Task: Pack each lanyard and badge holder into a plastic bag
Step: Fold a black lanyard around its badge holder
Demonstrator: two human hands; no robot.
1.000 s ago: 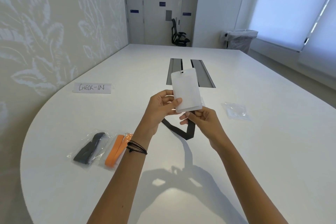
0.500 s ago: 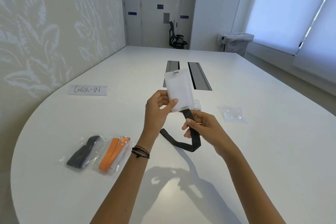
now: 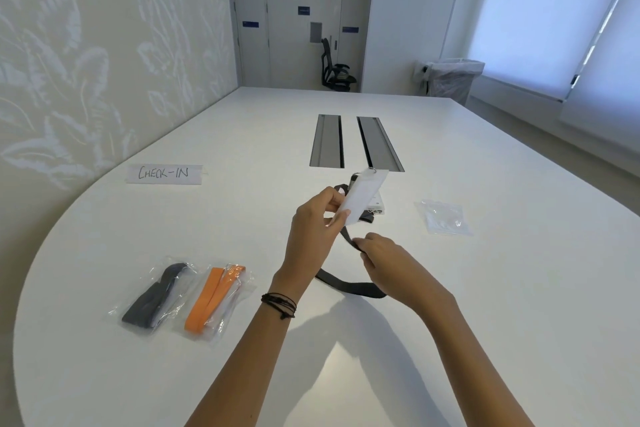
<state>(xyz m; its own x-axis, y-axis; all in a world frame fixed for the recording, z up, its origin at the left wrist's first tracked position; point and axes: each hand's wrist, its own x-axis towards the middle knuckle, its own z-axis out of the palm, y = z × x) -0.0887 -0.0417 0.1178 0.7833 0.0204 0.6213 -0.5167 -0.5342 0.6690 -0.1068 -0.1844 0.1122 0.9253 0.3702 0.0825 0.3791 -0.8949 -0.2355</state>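
Left of the empty bag (image 3: 445, 217), both hands are raised over the tabletop (image 3: 519, 305). Left hand (image 3: 311, 236) pinches the badge holder (image 3: 363, 199) at its lower end, tilted with the clip end pointing away. Right hand (image 3: 391, 263), the one nearer the bag, pinches the black lanyard (image 3: 353, 287) just below the holder. Strap runs far-to-near: holder, right fingers, then a slack loop on the tabletop, nearer the person than the bag. Bag lies flat, apart from both hands. My read: gather the strap against the holder first, then the right hand reaches for the bag. Two packed bags (image 3: 187, 298) sit well left of it.
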